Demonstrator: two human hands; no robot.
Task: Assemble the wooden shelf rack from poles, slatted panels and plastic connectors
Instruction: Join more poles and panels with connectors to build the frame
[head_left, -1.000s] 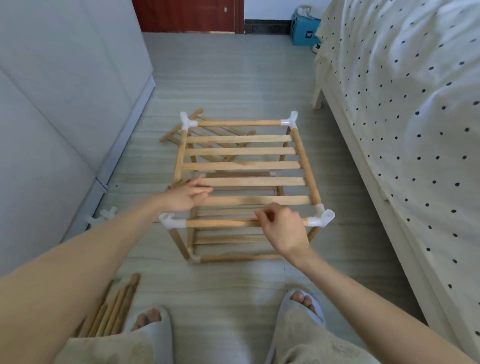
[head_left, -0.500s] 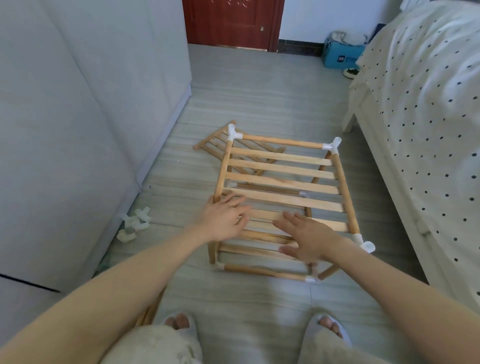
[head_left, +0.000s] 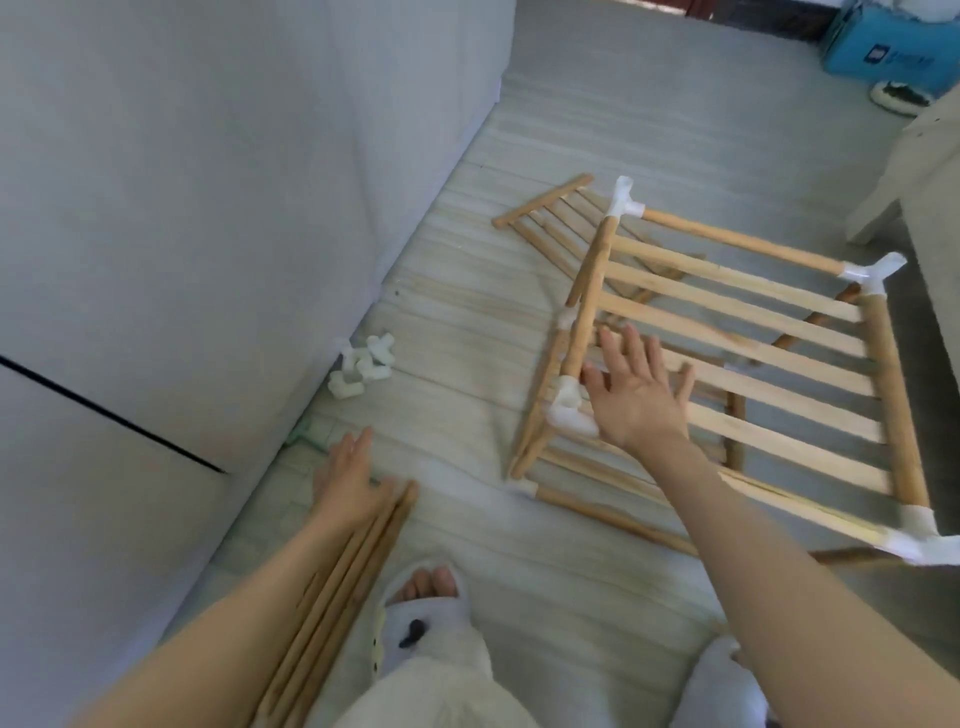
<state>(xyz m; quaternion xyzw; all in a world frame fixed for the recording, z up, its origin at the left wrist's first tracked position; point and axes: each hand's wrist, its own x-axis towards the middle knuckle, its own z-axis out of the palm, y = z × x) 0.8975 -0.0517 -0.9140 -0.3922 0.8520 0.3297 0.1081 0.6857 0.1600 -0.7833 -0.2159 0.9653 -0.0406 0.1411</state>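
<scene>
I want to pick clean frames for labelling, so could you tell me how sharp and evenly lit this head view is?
In the head view, motion blur smears the rack's near right connector and softens the right hand; the left hand by the loose poles is slightly soft too. Light is diffuse daylight with faint shadows and no glare. The wide lens bends the wall edge.

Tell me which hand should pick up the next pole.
Left. The left hand is open right at the loose poles on the floor; the right hand is over the rack.
</scene>
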